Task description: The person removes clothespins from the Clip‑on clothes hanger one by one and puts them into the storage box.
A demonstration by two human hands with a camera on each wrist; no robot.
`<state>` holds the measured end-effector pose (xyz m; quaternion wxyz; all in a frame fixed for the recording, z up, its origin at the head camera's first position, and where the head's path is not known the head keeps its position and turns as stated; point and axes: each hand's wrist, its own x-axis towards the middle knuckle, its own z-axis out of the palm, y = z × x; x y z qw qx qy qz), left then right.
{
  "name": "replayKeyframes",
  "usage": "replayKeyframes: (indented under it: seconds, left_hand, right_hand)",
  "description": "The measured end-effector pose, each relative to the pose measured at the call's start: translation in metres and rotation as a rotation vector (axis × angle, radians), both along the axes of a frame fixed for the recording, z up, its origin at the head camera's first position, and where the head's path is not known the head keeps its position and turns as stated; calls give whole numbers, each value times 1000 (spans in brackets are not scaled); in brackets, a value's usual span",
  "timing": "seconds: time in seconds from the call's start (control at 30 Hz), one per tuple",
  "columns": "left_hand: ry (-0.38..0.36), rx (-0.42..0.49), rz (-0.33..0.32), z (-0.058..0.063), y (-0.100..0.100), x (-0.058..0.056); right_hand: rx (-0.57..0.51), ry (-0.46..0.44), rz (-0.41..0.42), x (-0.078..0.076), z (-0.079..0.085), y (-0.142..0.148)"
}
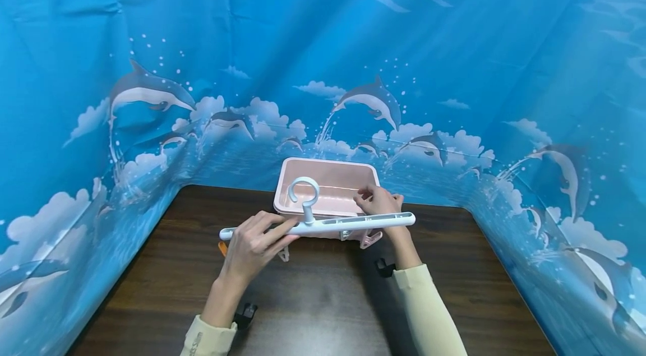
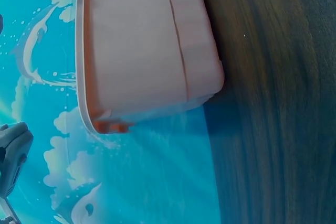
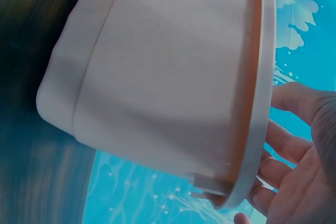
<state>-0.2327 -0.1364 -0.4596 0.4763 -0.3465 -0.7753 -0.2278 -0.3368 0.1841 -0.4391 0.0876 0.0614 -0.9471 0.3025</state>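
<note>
Hanger: pale blue bar point(image 1: 363, 222) with an open hook pointing to twelve o'clock; held crosswise over the near side of the box, its right end tilted slightly up towards three o'clock.
Left hand point(image 1: 254, 241): grips the hanger bar, left of the hook; located at eight o'clock from the box.
Right hand point(image 1: 378, 203): at about four o'clock on the box, behind the bar, fingers bent beside the rim; fingertips partly hidden, so whether it grips the rim cannot be told.
Box: pink, open-topped point(image 1: 338, 179), at twelve o'clock on the table.
Below bar: pink piece point(image 1: 370, 240) at five o'clock from the box; orange piece point(image 1: 222, 248) just beside the left hand, kind unclear.
Table: dark wood point(image 1: 323, 294).
Backdrop: blue dolphin curtain point(image 1: 303, 25), beyond the table.
</note>
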Motion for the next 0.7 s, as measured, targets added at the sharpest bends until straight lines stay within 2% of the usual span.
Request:
replayKeyframes:
  seconds: [0.17,0.27,0.37,0.47,0.53,0.6,0.7]
  left_hand:
    - [-18,-6,-1,-1,-2,0]
    - [-21,-7,0,0,-2,-1]
    - [-20,-3,-2,1,-2,-1]
    - [-15,2,-1,2,-2,-3]
    - [-11,5,-1,2,-3,-3]
    - [-9,7,3,3,-3,-3]
    - [-10,6,12,4,-5,-4]
  right_hand:
    - [-17,12,-11,7,1,2]
    - [-118,46,36,16,6,4]
    - [-307,83,149,30,14,7]
    - [-528,115,295,43,20,12]
    - [-633,136,386,52,22,16]
    - [-691,151,469,60,22,21]
    - [-715,133,547,72,19,27]
